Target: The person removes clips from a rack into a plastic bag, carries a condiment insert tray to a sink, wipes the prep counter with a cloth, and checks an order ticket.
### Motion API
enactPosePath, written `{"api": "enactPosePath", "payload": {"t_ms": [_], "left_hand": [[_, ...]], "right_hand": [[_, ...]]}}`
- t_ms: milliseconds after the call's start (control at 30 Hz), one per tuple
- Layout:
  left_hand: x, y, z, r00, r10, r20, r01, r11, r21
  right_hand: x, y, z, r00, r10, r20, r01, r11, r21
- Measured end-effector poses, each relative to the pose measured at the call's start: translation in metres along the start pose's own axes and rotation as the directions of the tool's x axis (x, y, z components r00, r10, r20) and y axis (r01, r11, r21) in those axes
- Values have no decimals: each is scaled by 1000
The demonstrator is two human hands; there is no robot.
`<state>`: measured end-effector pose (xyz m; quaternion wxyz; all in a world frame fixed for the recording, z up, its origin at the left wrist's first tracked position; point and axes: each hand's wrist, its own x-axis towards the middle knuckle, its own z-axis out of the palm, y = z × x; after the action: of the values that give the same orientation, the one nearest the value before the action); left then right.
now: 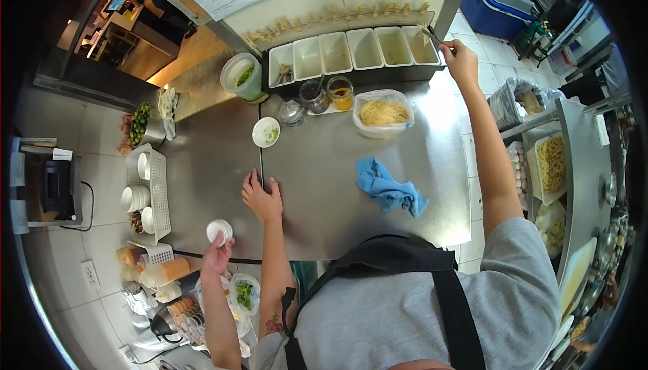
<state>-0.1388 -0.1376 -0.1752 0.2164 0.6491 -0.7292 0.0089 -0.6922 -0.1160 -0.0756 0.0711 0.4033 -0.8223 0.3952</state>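
My right hand (460, 64) is closed on the handle of a thin metal utensil (430, 35), over the rightmost white bin (420, 47) of a row. The utensil's tip is too small to make out. On the steel table (310, 198), my left hand (262, 198) rests with its fingers spread and holds nothing. Beyond it sits a small white bowl (266, 132) with chopped green bits inside. A bag of noodles (383, 113) lies below the bins, with a crumpled blue cloth (389, 186) nearer to me.
A co-worker's hand (217, 255) holds small stacked white dishes (218, 230) left of my left arm. Glass jars (313, 96) and a tub with greens (241, 76) stand near the bins. A white basket (159, 194) of bowls is at the left edge.
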Motion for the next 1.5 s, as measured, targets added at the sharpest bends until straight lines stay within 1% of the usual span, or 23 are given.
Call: {"api": "enactPosePath", "payload": {"t_ms": [167,267,300,333,400,567,600,633,667,733,767,867,933,1000,1033,1133,1167,1267,1300,1400,1500], "left_hand": [[-1,1,-3,1000,-4,0,4,1000,16],[0,4,-6,1000,-21,0,21,1000,15],[0,3,-5,1000,-16,-7,16,1000,14],[0,3,-5,1000,-8,-12,9,1000,12],[-1,0,-1,1000,-2,-24,2,1000,5],[-1,0,0,1000,-10,-14,9,999,-36],[-1,-2,2,1000,-10,-19,9,999,-39],[-1,-4,2,1000,-10,-21,9,999,-40],[-2,-4,2,1000,-18,-21,17,999,-44],[-1,-3,2,1000,-27,-13,26,998,-58],[-1,-3,1,999,-32,-12,31,998,-62],[-3,-3,1,999,-41,-8,40,997,-71],[-2,-2,1,999,-37,-11,36,997,-68],[-2,-2,2,999,-33,-22,32,997,-69],[-3,-3,2,999,-29,-27,27,997,-69],[-1,-4,3,999,-18,-29,17,999,-42],[-2,-4,4,999,-12,-33,11,999,-37],[-3,-6,6,999,-8,-40,7,999,-34],[-3,-6,5,999,-13,-37,12,999,-38],[-2,-4,3,999,-13,-36,11,999,-43],[-3,-3,4,1000,-11,-28,9,999,-45]], "right_hand": [[-23,-6,2,990,29,-138,-4,984,178],[-44,14,22,984,10,-180,21,985,171],[-53,15,23,997,56,-55,-53,998,46],[-61,17,29,997,79,-27,-77,996,53],[-66,21,34,994,60,-87,-48,989,138],[-64,27,33,992,28,-123,-10,990,144],[-62,17,32,992,20,-127,0,988,153],[-64,11,24,993,85,-79,-67,977,204],[-64,12,24,995,44,-85,-18,960,280],[-72,-12,4,998,-22,-67,45,927,373],[-78,-16,-3,1000,-26,5,23,936,351],[-109,-47,-25,977,-164,133,103,922,373],[-128,-51,-24,956,-189,223,84,908,410],[-136,-49,-23,852,-246,462,172,965,197],[-139,-48,-23,812,-302,499,251,953,169],[-133,-59,-38,825,-206,526,163,978,127],[-131,-63,-45,839,-228,494,154,970,187],[-121,-68,-60,786,-245,568,224,969,109],[-118,-73,-66,757,-224,613,228,971,73],[-114,-77,-67,743,-212,635,196,976,96],[-114,-64,-54,721,-263,642,242,963,122]]}}
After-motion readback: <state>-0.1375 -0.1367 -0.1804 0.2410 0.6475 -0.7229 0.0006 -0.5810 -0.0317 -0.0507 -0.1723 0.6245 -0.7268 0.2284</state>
